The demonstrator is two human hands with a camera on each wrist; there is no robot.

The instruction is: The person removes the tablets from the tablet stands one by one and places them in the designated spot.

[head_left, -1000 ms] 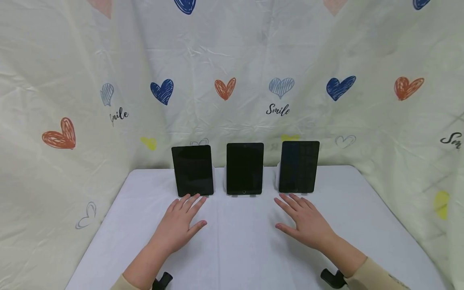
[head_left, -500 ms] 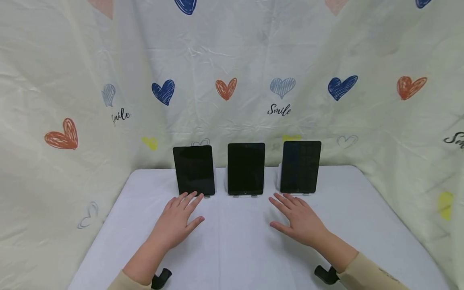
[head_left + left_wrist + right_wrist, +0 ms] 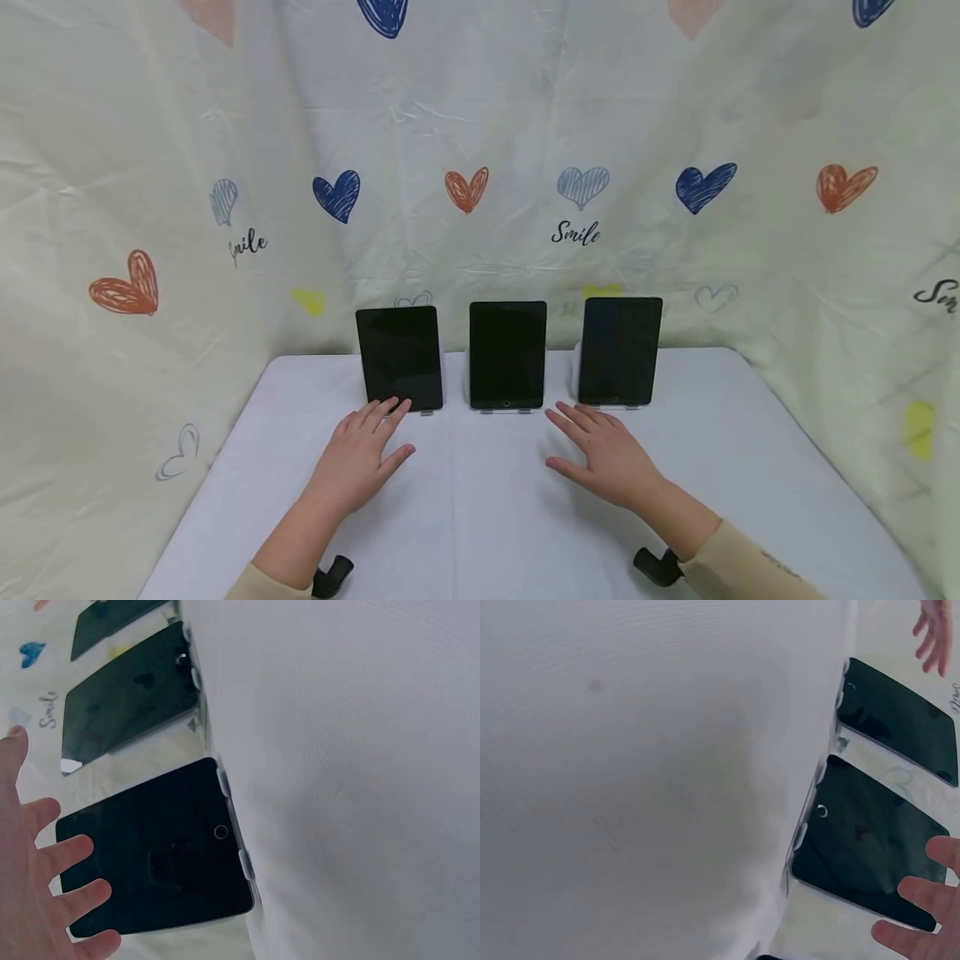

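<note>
Holding nothing, the left hand (image 3: 351, 462), its fingers nearly straight and spread, overlaps the bottom of the left tablet (image 3: 401, 350), at its 1 o'clock in the head view; whether they touch cannot be told. The right hand (image 3: 609, 458), likewise splayed and gripping nothing, has the right tablet (image 3: 620, 350) at 12 o'clock. The middle tablet (image 3: 507, 354) is at the left hand's 2 o'clock. All 3 stand dark-screened along the far side of the tabletop (image 3: 491, 500), before a heart-printed cloth (image 3: 465, 108).
</note>
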